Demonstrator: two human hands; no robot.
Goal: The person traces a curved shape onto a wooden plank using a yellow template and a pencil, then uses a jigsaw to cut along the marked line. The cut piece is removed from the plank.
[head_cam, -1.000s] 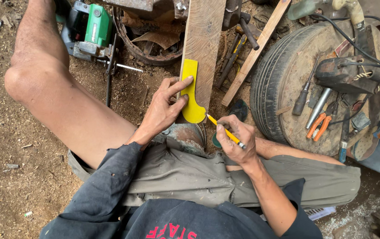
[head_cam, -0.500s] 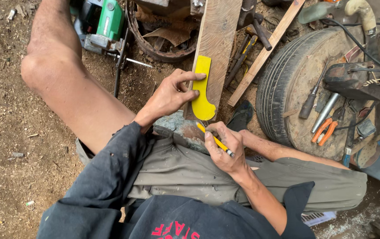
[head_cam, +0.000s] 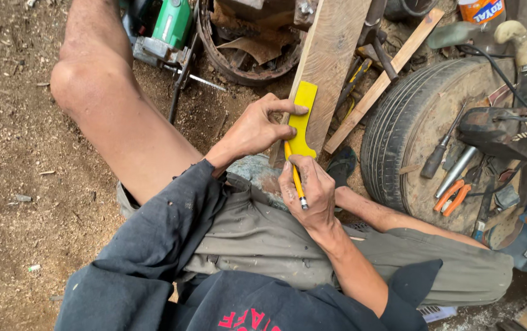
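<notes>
Looking down from the head camera, the left hand (head_cam: 254, 130) presses a flat yellow plastic template (head_cam: 302, 119) onto a long bare wooden plank (head_cam: 331, 61) leaning over the knee, while the right hand (head_cam: 309, 187) pinches a yellow pencil (head_cam: 294, 171) at the template's rounded lower edge. If the fingers ease, the template may slide and spoil the traced line; the tilted plank could also shift.

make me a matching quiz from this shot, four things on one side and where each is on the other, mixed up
Things:
1. yellow template
2. pencil
3. orange pliers
4. green saw

Places:
A. on the tyre
B. in the right hand
C. on the ground beyond the bare knee
D. flat on the plank, under the left hand

Pairs: 1-D, 2-B, 3-A, 4-C
</notes>
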